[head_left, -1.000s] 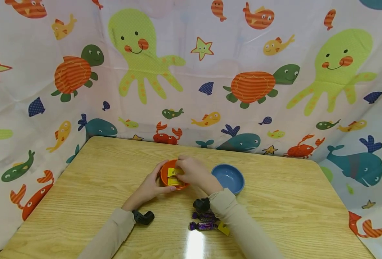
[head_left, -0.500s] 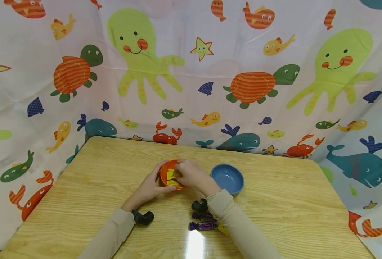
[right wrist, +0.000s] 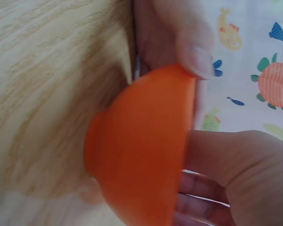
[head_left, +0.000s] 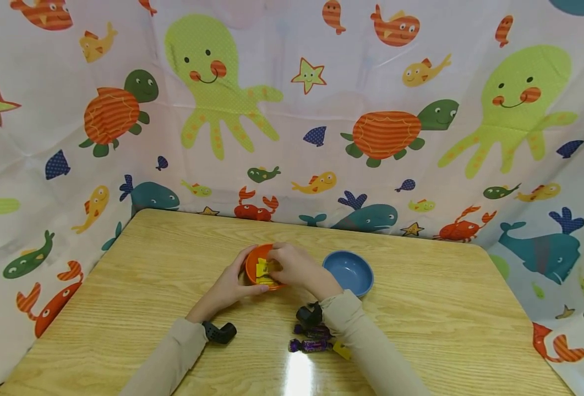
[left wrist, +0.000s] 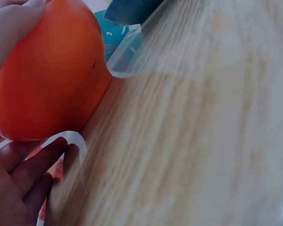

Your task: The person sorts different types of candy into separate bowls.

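An orange bowl (head_left: 253,267) with yellow-wrapped candies (head_left: 262,268) inside stands upright on the table. My left hand (head_left: 229,283) grips its left side, the thumb at the near rim and the fingers round the outer wall; the left wrist view shows the orange wall (left wrist: 52,75) close up. My right hand (head_left: 296,267) reaches over the right rim into the bowl. In the right wrist view, the right thumb (right wrist: 217,153) dips behind the rim, and its tip is hidden. Whether those fingers pinch a candy is not visible.
A blue bowl (head_left: 348,272) stands just right of the orange one. Two purple-wrapped candies (head_left: 314,346) and a yellow-wrapped candy (head_left: 342,350) lie near the right forearm, partly covered by it. A sea-animal patterned curtain (head_left: 282,110) hangs behind the wooden table (head_left: 445,308).
The right hand has stayed in the orange bowl, shifting only slightly, and the yellow candies there have moved a little. The left hand keeps its hold on the bowl.
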Motion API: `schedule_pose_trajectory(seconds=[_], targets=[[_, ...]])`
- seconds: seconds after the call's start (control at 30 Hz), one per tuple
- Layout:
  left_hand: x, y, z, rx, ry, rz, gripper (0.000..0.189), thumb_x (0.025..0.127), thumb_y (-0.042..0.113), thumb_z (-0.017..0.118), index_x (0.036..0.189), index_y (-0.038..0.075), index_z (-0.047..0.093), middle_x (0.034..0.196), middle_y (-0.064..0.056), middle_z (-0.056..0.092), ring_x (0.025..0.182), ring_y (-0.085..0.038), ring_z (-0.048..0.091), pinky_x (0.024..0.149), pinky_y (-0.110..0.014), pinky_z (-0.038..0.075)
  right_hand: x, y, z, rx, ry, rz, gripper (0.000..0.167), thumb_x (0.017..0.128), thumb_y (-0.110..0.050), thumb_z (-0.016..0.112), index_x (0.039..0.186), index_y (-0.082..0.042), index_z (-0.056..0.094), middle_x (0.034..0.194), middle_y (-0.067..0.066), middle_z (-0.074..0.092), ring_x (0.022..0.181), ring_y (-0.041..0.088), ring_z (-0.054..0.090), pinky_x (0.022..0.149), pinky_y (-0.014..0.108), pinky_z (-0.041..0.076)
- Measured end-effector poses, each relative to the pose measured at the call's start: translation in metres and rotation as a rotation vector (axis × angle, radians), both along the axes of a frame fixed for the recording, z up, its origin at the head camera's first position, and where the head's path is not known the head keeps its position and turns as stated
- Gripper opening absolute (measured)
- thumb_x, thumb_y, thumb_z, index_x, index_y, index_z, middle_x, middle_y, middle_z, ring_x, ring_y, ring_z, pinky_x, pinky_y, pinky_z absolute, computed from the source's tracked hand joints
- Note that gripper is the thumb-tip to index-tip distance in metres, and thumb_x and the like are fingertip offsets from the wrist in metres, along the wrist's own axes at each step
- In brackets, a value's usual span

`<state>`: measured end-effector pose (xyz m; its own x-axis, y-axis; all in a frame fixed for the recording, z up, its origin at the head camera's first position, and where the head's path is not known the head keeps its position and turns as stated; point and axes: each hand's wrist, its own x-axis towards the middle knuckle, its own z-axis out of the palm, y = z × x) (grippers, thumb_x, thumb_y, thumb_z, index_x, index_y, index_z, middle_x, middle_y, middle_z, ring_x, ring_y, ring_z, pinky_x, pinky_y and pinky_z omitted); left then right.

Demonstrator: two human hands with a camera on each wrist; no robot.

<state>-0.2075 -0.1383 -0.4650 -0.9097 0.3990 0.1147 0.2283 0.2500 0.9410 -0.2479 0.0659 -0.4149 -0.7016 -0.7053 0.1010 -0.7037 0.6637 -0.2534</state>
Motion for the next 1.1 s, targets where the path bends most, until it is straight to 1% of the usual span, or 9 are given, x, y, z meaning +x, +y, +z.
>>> schedule_pose_trajectory(seconds=[0.17,0.27,0.37,0.4,0.53,0.67,0.83,1.0,1.1], targets=[[0.0,0.0,0.0,-0.003,-0.004,-0.004,0.094,0.085,0.021,0.081,0.157,0.007,0.022,0.156,-0.014,0.034,0.144,-0.029,0.032,0.117,-0.054,0.022,0.006,0.009,0.012,-0.055,-0.05,-0.001,0.023,0.089,-0.018,0.077,0.108,-0.005,0.073,0.112,0.01,0.067,0.099,0.024,0.064,0.088,0.036,0.055],[0.0,0.0,-0.001,0.0,-0.015,-0.003,0.095,0.084,0.021,0.082,0.157,0.008,0.022,0.156,-0.013,0.035,0.143,-0.03,0.032,0.117,-0.054,0.022,0.01,0.018,0.019,-0.096,-0.067,-0.011,0.024,0.089,-0.017,0.076,0.109,-0.004,0.073,0.109,0.01,0.066,0.096,0.026,0.065,0.085,0.037,0.055],[0.0,0.0,-0.001,0.005,-0.017,-0.004,0.095,0.084,0.021,0.082,0.157,0.008,0.022,0.156,-0.014,0.035,0.143,-0.031,0.033,0.117,-0.056,0.022,0.017,0.031,0.025,-0.149,-0.05,-0.015,0.022,0.089,-0.015,0.076,0.108,-0.005,0.073,0.104,0.008,0.066,0.091,0.023,0.064,0.081,0.036,0.056],[0.0,0.0,-0.001,0.006,-0.015,-0.004,0.095,0.084,0.021,0.082,0.157,0.008,0.022,0.156,-0.014,0.035,0.142,-0.031,0.033,0.117,-0.057,0.022,0.02,0.036,0.027,-0.172,-0.044,-0.012,0.02,0.089,-0.014,0.075,0.107,-0.005,0.073,0.102,0.007,0.066,0.087,0.022,0.063,0.078,0.035,0.056],[0.0,0.0,-0.002,0.007,0.013,0.002,0.095,0.083,0.022,0.083,0.156,0.007,0.024,0.155,-0.015,0.037,0.143,-0.031,0.033,0.117,-0.057,0.021,0.033,0.057,0.032,-0.269,-0.019,-0.015,0.016,0.089,-0.012,0.075,0.104,-0.006,0.074,0.098,0.005,0.066,0.088,0.021,0.064,0.079,0.034,0.056],[0.0,0.0,-0.003,0.004,0.032,0.019,0.095,0.082,0.023,0.084,0.156,0.01,0.026,0.155,-0.014,0.037,0.143,-0.03,0.033,0.117,-0.055,0.02,0.046,0.078,0.034,-0.382,0.011,-0.014,0.013,0.089,-0.011,0.075,0.102,-0.008,0.074,0.093,0.003,0.066,0.084,0.019,0.064,0.075,0.032,0.056],[0.001,-0.001,-0.001,0.017,0.035,0.028,0.094,0.081,0.021,0.085,0.155,0.012,0.027,0.155,-0.014,0.037,0.144,-0.031,0.031,0.118,-0.056,0.018,0.064,0.102,0.03,-0.535,0.027,0.008,0.016,0.086,-0.005,0.076,0.1,-0.011,0.074,0.092,0.005,0.069,0.082,0.018,0.066,0.073,0.029,0.057],[0.001,0.0,-0.002,0.015,0.034,0.016,0.096,0.081,0.019,0.084,0.155,0.007,0.025,0.155,-0.015,0.036,0.144,-0.031,0.031,0.117,-0.057,0.019,0.081,0.126,0.014,-0.627,-0.059,0.011,0.023,0.084,0.0,0.077,0.102,-0.013,0.073,0.094,0.005,0.07,0.084,0.02,0.067,0.073,0.034,0.058],[-0.004,0.0,-0.012,0.009,0.034,0.018,0.097,0.081,0.019,0.084,0.156,0.008,0.024,0.156,-0.014,0.036,0.144,-0.031,0.031,0.118,-0.056,0.019,0.084,0.141,0.0,-0.676,-0.131,0.036,0.027,0.082,0.005,0.077,0.103,-0.012,0.073,0.096,0.008,0.071,0.084,0.024,0.068,0.071,0.038,0.059]])
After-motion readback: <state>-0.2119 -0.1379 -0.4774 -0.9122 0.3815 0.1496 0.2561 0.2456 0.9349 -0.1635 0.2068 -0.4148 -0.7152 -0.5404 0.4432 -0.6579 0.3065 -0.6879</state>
